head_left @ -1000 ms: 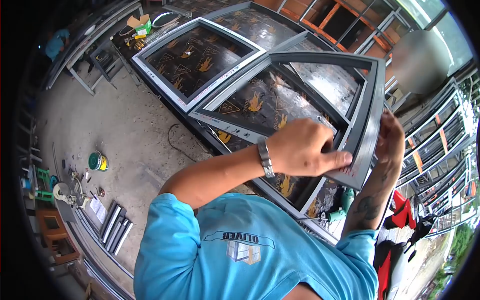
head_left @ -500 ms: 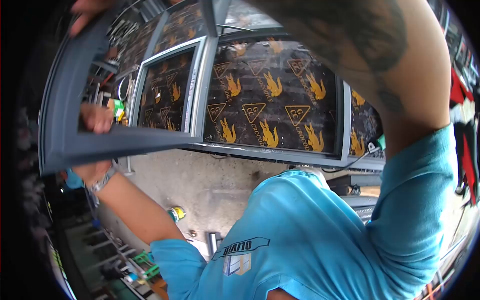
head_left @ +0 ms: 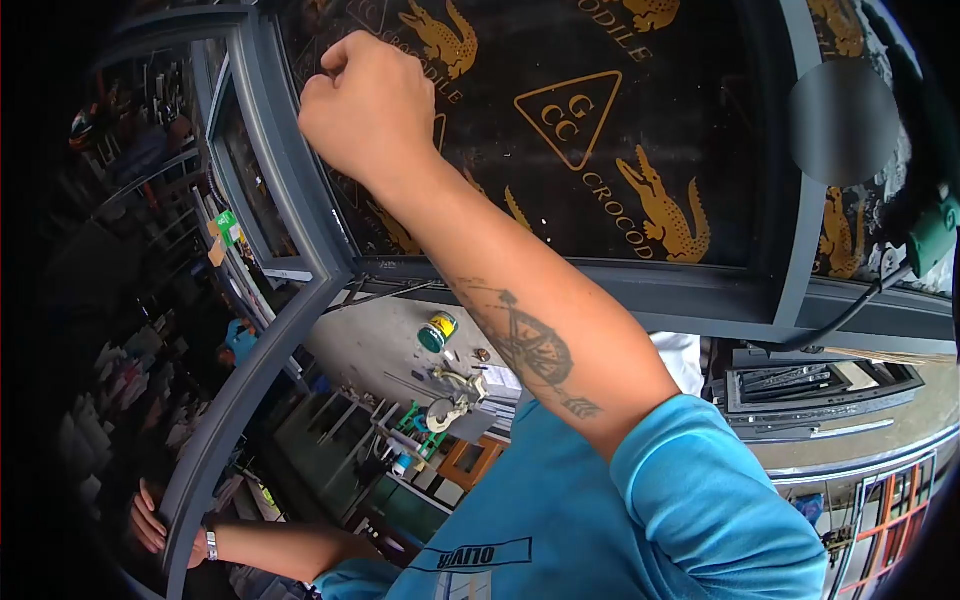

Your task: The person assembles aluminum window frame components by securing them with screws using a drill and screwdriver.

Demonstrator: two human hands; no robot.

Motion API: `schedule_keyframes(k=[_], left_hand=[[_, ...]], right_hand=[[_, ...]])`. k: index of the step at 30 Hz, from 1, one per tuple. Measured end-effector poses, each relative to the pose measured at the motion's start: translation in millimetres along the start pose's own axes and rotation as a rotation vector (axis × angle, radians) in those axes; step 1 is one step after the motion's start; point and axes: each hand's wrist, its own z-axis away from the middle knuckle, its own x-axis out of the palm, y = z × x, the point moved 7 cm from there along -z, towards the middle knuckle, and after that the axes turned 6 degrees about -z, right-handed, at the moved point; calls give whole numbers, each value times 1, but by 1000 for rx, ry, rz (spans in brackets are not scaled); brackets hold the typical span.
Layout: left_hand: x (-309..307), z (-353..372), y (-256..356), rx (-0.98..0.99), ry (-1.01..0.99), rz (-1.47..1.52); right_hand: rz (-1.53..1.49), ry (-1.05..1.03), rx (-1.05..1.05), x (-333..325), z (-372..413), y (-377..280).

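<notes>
A dark grey frame [head_left: 235,400] stands out at the left, its long bar curving down to the lower left. My left hand [head_left: 160,525] is wrapped round that bar near its lower end. Over the black panel [head_left: 700,120] with gold crocodile prints, my right hand [head_left: 370,110] is curled into a fist beside the frame's upper bar. Whatever its fingers may hold is hidden. The panel sits within grey metal bars.
A green and yellow can [head_left: 437,332] stands on the concrete floor [head_left: 370,340] below. A green tool [head_left: 935,238] with a black cord lies at the right. Dark frame pieces [head_left: 800,385] are stacked at the lower right. Cluttered shelving fills the left.
The view has shifted closer to the panel. My right hand has left the frame's upper end and is now a fist over the panel. My left hand and the frame appear lower.
</notes>
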Motion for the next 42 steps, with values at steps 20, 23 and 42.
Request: schedule_keyframes(k=[20, 23, 42], left_hand=[[9, -130, 77, 162, 105, -528], [20, -150, 85, 173, 43, -545], [92, -183, 41, 47, -197, -52]], right_hand=[[1184, -1123, -978, 167, 114, 141], [1147, -1073, -1057, 165, 117, 137], [808, -800, -585, 47, 59, 29]])
